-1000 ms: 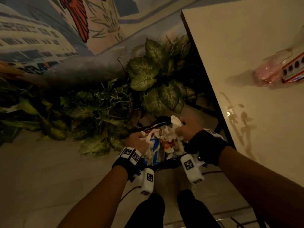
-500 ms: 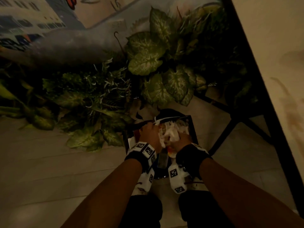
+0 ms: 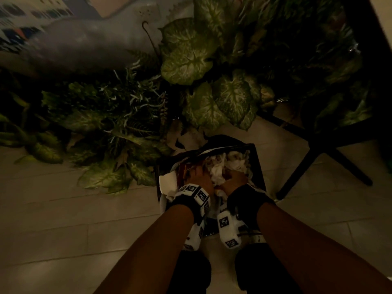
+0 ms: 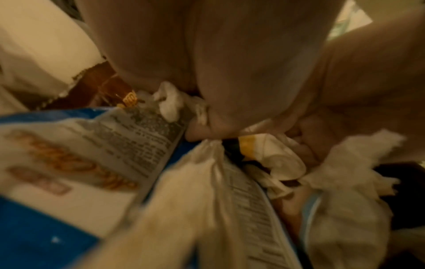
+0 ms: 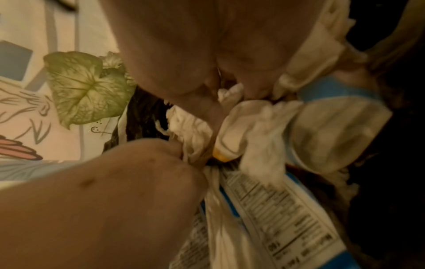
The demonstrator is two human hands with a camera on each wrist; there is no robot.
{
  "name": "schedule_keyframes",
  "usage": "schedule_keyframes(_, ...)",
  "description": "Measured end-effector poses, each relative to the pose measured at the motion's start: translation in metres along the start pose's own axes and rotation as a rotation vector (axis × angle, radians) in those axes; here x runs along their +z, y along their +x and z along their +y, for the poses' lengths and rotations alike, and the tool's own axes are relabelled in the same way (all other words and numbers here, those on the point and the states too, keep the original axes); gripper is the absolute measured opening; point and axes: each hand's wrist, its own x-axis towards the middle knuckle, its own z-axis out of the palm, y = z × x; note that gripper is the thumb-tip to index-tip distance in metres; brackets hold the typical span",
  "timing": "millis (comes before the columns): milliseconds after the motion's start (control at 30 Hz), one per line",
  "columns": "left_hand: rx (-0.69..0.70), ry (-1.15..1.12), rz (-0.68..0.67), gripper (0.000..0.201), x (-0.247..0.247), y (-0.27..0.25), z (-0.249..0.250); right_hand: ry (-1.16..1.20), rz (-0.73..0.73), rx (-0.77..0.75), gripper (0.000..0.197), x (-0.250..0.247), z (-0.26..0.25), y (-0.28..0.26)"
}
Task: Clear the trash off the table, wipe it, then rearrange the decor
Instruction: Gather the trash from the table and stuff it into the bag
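1. Beyond both hands, broad veined green leaves and finer fern-like foliage spread over a pale tiled floor; a dark, slanting table leg stands off to the right of the right hand.
2. Directly under the hands sits a black, square-rimmed bin with a pale liner, stuffed with rubbish.
3. Between the two hands, inside the bin's mouth, lies the trash: a glossy blue-and-white snack wrapper with fine printed panels, and crumpled white tissue, soft and ragged at its edges.
4. The left hand is low in the bin, fingers curled and pinching a twisted strip of tissue against the wrapper.
5. The right hand is just beside it, almost knuckle to knuckle, fingers bunched tightly round a wad of the same tissue.
6. Black wrist straps carry white blocks with square black markers.
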Motion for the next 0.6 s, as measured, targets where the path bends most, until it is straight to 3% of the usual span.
schedule_keyframes(133, 0.064, 0.051, 0.055, 0.092, -0.017, -0.018, 0.0, 0.122, -0.005, -0.059, 0.05, -0.005, -0.008, -0.014)
schedule_keyframes(267, 0.176, -0.148, 0.141, 0.087, -0.03, -0.039, 0.0, 0.295, 0.055, -0.072, 0.047, -0.019, -0.024, -0.044)
schedule_keyframes(433, 0.19, -0.245, 0.184, 0.075, -0.059, -0.087, -0.003, 0.405, 0.043, -0.07, 0.062, -0.038, -0.037, -0.097)
schedule_keyframes(500, 0.19, -0.322, 0.244, 0.068, -0.072, -0.11, -0.004, 0.475, 0.028, -0.086, 0.064, -0.045, -0.04, -0.12)
schedule_keyframes(600, 0.223, -0.466, 0.348, 0.047, -0.092, -0.149, -0.003, 0.393, 0.093, -0.114, 0.063, -0.056, -0.042, -0.145)
